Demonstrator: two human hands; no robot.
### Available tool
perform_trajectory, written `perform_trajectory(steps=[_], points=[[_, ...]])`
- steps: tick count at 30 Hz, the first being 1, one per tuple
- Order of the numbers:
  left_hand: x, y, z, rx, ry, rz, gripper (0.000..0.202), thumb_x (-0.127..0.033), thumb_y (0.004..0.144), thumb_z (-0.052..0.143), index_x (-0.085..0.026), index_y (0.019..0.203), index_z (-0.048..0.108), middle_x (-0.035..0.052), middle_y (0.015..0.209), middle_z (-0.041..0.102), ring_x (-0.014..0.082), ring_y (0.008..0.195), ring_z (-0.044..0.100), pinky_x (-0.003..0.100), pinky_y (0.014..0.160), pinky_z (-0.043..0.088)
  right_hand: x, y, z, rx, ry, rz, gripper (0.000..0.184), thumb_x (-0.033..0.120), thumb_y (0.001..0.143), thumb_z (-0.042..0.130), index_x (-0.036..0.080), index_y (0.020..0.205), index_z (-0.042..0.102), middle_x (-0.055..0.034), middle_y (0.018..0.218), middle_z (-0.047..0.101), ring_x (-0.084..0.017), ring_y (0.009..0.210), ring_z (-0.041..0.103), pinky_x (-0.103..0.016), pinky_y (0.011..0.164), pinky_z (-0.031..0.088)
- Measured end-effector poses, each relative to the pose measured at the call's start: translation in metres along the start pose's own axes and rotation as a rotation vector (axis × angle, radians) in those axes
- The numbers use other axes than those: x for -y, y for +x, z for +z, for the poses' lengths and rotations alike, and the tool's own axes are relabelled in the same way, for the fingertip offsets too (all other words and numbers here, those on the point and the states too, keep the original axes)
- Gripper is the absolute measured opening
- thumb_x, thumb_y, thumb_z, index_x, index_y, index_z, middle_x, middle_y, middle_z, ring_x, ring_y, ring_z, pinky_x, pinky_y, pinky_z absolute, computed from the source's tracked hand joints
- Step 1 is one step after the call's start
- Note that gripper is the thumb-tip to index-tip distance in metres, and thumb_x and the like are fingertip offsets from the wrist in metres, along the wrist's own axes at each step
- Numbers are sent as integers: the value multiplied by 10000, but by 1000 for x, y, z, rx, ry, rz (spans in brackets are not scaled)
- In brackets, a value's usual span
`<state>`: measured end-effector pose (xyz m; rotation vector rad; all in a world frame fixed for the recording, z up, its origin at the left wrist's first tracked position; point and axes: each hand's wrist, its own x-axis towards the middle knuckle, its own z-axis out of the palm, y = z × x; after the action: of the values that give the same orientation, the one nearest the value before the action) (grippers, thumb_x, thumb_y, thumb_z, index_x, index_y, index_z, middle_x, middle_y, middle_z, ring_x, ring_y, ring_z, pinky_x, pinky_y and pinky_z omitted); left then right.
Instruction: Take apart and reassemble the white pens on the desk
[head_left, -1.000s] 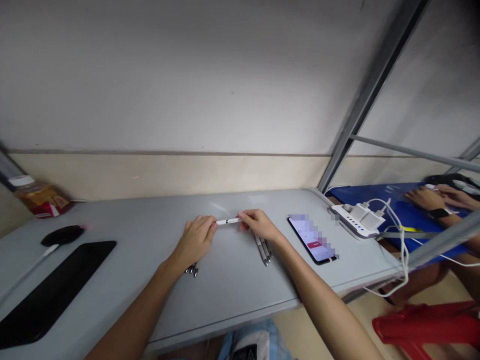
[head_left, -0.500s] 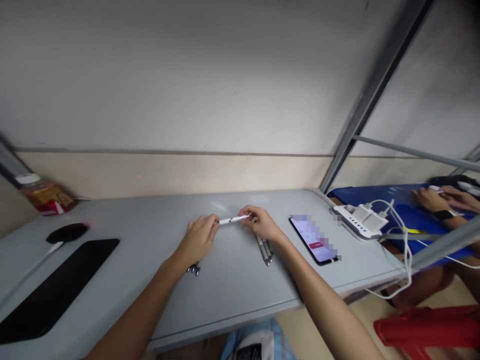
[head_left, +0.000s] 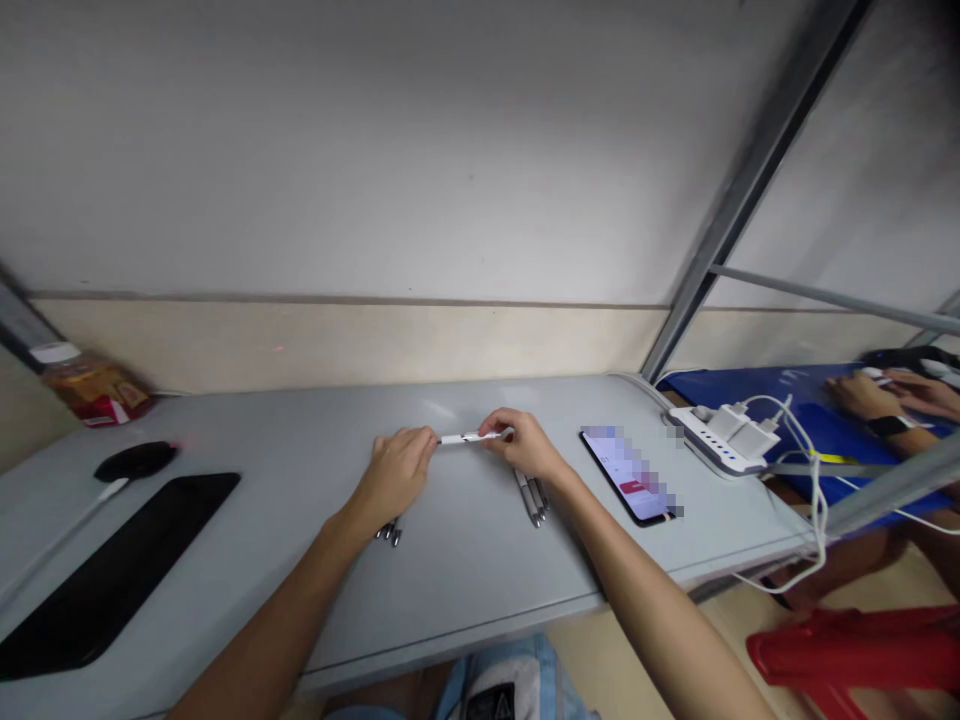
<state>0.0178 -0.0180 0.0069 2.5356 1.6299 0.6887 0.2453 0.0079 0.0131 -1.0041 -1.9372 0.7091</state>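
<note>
A white pen [head_left: 454,440] is held level just above the grey desk, between my two hands. My left hand [head_left: 401,465] is closed on its left end, and my right hand [head_left: 519,440] pinches it toward the right end. The fingers hide both ends of the pen. Beneath my left wrist the tips of several pens [head_left: 388,533] stick out, their other parts covered by my hand. Several more grey-and-white pens [head_left: 532,499] lie side by side under my right wrist, partly hidden by it.
Right of my arm lies a lit phone [head_left: 628,478], near a white power strip [head_left: 716,440] with plugs and cables. At left are a black mat [head_left: 124,570], a black mouse [head_left: 136,460] and a bottle [head_left: 97,385]. Another person's hands [head_left: 862,395] are over a blue surface.
My right hand's fingers have shifted left along the pen, covering more of it. My left hand stays on its end. The loose pens have not moved.
</note>
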Motion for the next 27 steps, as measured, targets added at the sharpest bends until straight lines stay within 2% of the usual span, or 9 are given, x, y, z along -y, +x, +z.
perform_trajectory(steps=[4, 9, 14, 20, 27], points=[[0, -1, -1, -9, -33, 8, 312, -348, 980, 267, -231, 951, 554, 27, 946, 656, 202, 904, 553, 350, 805, 312, 0, 0, -1, -50, -142, -60, 220, 78, 754, 574, 182, 923, 670, -31, 865, 652, -149, 783, 562, -254, 707, 416], [1, 0, -2, -15, -57, 12, 318, -304, 965, 328, -339, 1189, 550, 8, 1087, 661, 209, 1002, 559, 353, 833, 311, -4, -1, -7, -33, -315, -97, 246, 57, 797, 571, 194, 959, 695, -70, 936, 674, -193, 877, 572, -315, 803, 416], [4, 1, -2, -19, -21, -16, 317, -278, 966, 319, -322, 1153, 571, 20, 1030, 671, 213, 981, 563, 352, 804, 309, -9, -1, -12, -68, -433, -102, 260, 69, 845, 536, 193, 1005, 698, -83, 979, 682, -208, 927, 566, -323, 830, 414], [5, 1, -2, -32, 8, -36, 297, -275, 965, 316, -296, 1109, 575, 28, 989, 675, 220, 956, 573, 351, 786, 305, -13, 1, -13, -81, -470, -91, 257, 91, 872, 527, 206, 1028, 696, -75, 1004, 686, -208, 929, 567, -330, 840, 397], [4, 0, -1, -27, -58, -38, 297, -300, 974, 290, -311, 1119, 549, 20, 1077, 658, 216, 998, 556, 367, 821, 308, -9, -1, -2, -37, -447, -103, 274, 134, 900, 508, 243, 1100, 660, -64, 1036, 659, -211, 948, 527, -343, 836, 379]])
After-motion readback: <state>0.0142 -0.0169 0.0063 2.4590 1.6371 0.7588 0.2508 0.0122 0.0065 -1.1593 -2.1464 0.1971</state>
